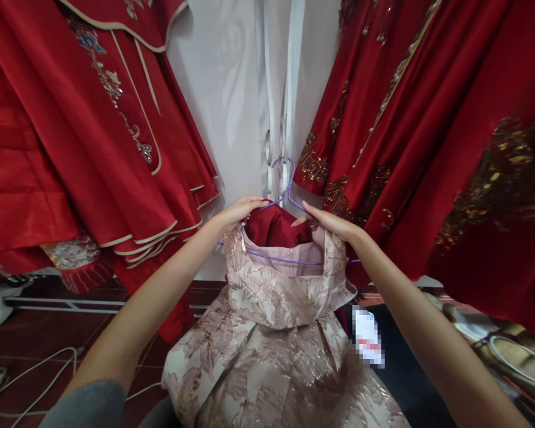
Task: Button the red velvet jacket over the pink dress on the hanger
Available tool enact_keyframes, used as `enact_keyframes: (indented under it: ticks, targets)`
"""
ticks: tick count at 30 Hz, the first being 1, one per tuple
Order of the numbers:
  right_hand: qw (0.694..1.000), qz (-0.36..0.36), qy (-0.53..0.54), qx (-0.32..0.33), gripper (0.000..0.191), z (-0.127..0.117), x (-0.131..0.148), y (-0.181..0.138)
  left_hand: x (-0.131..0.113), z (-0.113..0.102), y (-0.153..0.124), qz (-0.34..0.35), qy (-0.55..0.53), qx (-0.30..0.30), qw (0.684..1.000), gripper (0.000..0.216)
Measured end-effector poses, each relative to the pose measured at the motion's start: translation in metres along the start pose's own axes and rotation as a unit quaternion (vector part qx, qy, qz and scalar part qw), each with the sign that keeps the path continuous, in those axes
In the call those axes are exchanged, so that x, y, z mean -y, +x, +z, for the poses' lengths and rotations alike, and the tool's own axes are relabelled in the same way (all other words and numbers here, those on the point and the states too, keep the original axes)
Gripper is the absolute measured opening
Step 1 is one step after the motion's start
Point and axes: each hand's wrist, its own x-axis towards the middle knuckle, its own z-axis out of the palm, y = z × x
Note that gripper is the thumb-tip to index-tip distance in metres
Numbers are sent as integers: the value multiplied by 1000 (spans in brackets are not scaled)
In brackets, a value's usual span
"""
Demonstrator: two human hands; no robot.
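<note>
A pale pink brocade dress [271, 297] with a metallic floral pattern spreads before me, a purple clothes hanger [290, 178] inside its neckline. My left hand [244, 212] grips the hanger's left arm by the dress's shoulder strap, fingers stretched along the wire. On the other side my right hand [332, 223] holds the hanger's right arm and strap between fingers and thumb. The hanger's hook points up above both hands. Dark red cloth [276, 226] shows behind the neckline. The undersides of both hands are hidden.
Red embroidered garments [129, 119] hang at left, and more red garments with gold sequins [428, 119] at right. A white panel [232, 119] stands between them. White cables [44, 374] lie on the dark red tiled floor at lower left. A wire-rimmed object [521, 356] is at lower right.
</note>
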Motion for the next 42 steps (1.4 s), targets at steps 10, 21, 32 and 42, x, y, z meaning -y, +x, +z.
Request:
enact_keyframes:
  ticks: [10, 21, 32, 42]
  targets:
    - [920, -251, -100, -283, 29, -2, -26, 12, -1, 12, 0, -62, -49, -36, 996, 23]
    - [802, -247, -385, -383, 39, 7, -21, 18, 11, 20, 15, -19, 14, -99, 995, 17]
    - [841, -111, -401, -344, 40, -28, -12, 13, 3, -7, 6, 178, 444, -128, 869, 29]
    - [852, -175, -466, -160, 10, -61, 5, 10, 16, -34, 17, 259, 623, -46, 736, 42]
